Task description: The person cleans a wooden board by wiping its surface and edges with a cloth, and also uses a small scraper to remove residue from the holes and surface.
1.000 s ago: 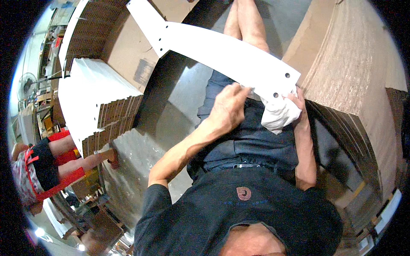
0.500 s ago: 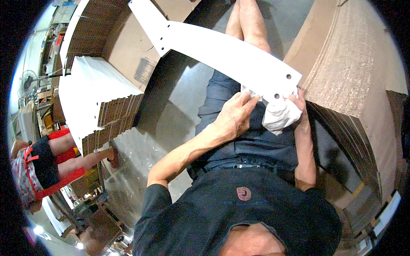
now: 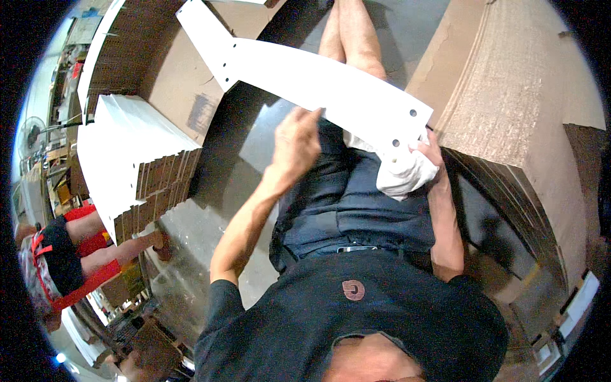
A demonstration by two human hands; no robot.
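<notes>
Here's the white panel [image 3: 318, 73], running far left from your right hand [image 3: 430, 153], which clutches the white cloth [image 3: 407, 172] at its right end, some fingers hidden. Your left hand [image 3: 298, 145], blurred, bunches by the panel's near edge; whether it's pinching, I can't tell. Your left forearm [image 3: 245, 232] slants far and right.

We look through the left of two fisheye cameras worn on the head, facing steeply down the person's front. Nearest us, the dark shirt [image 3: 407, 305] fills the lower middle; farther out, the bare legs [image 3: 363, 44] reach the upper edge. We take in the left hand [image 3: 296, 143] and right hand [image 3: 431, 151] at mid-range, and a co-worker [image 3: 60, 260], smaller, at far left.
</notes>
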